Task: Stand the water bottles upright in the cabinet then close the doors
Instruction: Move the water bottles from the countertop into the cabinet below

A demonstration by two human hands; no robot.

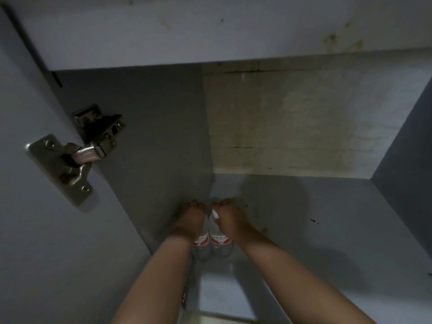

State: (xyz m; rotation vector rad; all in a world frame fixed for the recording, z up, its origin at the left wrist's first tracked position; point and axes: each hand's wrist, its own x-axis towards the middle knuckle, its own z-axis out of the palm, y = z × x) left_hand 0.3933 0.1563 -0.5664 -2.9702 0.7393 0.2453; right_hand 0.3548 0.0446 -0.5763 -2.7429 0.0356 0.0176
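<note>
Two clear water bottles with red-and-white labels sit side by side on the grey cabinet floor (pixel 304 230), close to the left inner wall. My left hand (pixel 190 219) is closed around the upper part of the left bottle (pixel 201 244). My right hand (pixel 228 218) grips the top of the right bottle (pixel 221 242), whose white cap shows between my hands. Both forearms reach in from the bottom of the view. The bottles' necks are mostly hidden by my fingers.
The left cabinet door (pixel 35 230) stands open, with a metal hinge (pixel 77 155) on its inner face. A stained pale back panel (pixel 292 125) closes the cabinet behind. The right inner wall (pixel 409 164) is grey. A shelf or top board (pixel 210 31) runs overhead.
</note>
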